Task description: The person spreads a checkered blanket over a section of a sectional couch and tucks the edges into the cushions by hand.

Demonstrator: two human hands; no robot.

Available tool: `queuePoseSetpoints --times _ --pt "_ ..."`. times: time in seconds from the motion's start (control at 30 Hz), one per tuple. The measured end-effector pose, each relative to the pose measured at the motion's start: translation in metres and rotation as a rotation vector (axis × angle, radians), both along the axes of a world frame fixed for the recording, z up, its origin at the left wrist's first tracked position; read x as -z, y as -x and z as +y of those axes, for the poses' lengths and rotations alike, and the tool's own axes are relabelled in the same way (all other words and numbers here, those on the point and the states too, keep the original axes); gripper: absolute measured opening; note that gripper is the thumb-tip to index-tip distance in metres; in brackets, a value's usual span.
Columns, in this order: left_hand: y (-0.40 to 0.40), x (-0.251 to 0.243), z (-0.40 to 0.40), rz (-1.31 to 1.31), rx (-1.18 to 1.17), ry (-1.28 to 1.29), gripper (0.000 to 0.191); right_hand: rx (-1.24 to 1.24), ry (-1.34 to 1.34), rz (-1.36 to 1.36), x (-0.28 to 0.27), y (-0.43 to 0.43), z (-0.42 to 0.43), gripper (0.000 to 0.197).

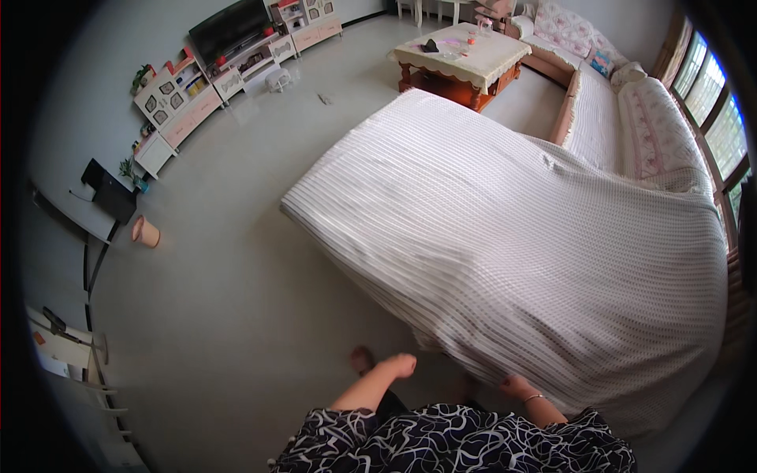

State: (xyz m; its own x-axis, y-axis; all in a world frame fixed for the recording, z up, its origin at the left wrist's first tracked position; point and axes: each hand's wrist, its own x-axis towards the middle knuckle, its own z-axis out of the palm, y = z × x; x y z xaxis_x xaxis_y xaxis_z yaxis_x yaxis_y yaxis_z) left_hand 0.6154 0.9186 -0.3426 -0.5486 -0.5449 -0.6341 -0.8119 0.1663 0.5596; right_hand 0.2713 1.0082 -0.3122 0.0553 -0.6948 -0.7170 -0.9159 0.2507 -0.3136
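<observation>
A large white and grey ribbed sofa cover (449, 195) is draped broadly over the near end of the sofa, with soft folds towards me. My right hand (519, 387), with a bracelet at the wrist, grips the cover's near edge. Just left of that edge, my left hand (405, 365) is curled into a fist, and no cloth shows in it. The cover's far corner spreads out towards the coffee table. Whatever lies beneath the cover is hidden.
Beyond the cover stands a wooden coffee table (455, 50) with a lace-edged cloth. The sofa's long seat (594, 112) runs along the windows (709, 88). A television (230, 29) and white cabinets (177, 97) line the far wall. On the grey floor (225, 295) stands a pink wastebasket (146, 232).
</observation>
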Motion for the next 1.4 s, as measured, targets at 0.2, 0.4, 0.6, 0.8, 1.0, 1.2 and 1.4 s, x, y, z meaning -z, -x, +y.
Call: queuePoseSetpoints --times 0.2,0.4,0.6,0.8,1.0,1.2,1.4 --pt "-0.221 0.058 0.054 0.020 -0.135 -0.042 0.013 -0.006 0.031 -0.149 0.012 -0.141 -0.077 0.023" --pt "-0.418 0.030 0.026 -0.394 -0.647 -0.247 0.009 -0.009 0.100 -0.307 -0.026 -0.290 -0.168 0.020" --pt "-0.466 -0.009 -0.104 -0.008 -0.870 -0.138 0.013 0.081 -0.265 -0.233 -0.030 -0.343 -0.241 0.018" --pt "-0.505 -0.050 -0.271 0.245 -0.893 -0.095 0.011 0.223 -0.271 0.084 -0.002 -0.372 -0.322 0.019" --pt "-0.617 -0.029 -0.347 0.226 -1.028 -0.161 0.010 0.197 -0.006 -0.142 0.025 -0.485 -0.452 0.018" --pt "-0.691 -0.011 -0.409 0.153 -0.704 -0.213 0.009 0.279 -0.044 -0.343 -0.022 -0.638 -0.592 0.021" --pt "-0.775 0.020 -0.574 0.102 -0.620 -0.247 0.008 0.595 -0.019 -0.319 0.018 -0.704 -0.656 0.019"
